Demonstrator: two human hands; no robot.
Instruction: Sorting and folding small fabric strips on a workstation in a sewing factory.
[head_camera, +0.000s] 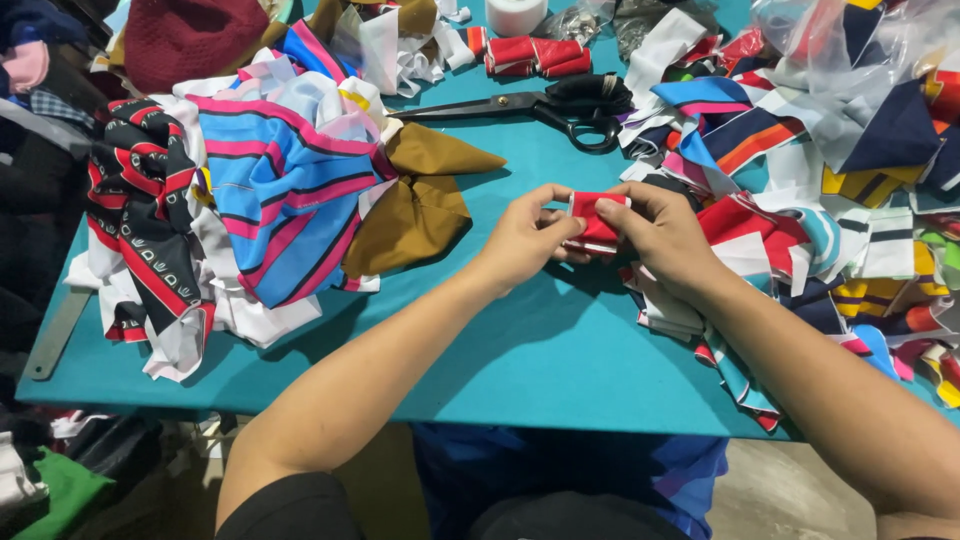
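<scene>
Both my hands meet over the middle of the teal table (560, 350). My left hand (525, 240) and my right hand (660, 235) pinch a small folded piece of red and white cloth (592, 222) between their fingertips, just above the table top. Black scissors (560, 105) lie behind my hands, blades pointing left. A pile of striped blue, pink and white fabric (280, 190) sits left of my left hand, with a brown cloth piece (415, 205) at its edge.
A heap of mixed coloured fabric scraps (830, 200) covers the right side. Rolled red cloth pieces (535, 55) and a white tape roll (515, 15) lie at the back. Black, red and white patterned cloth (145, 210) hangs over the left edge.
</scene>
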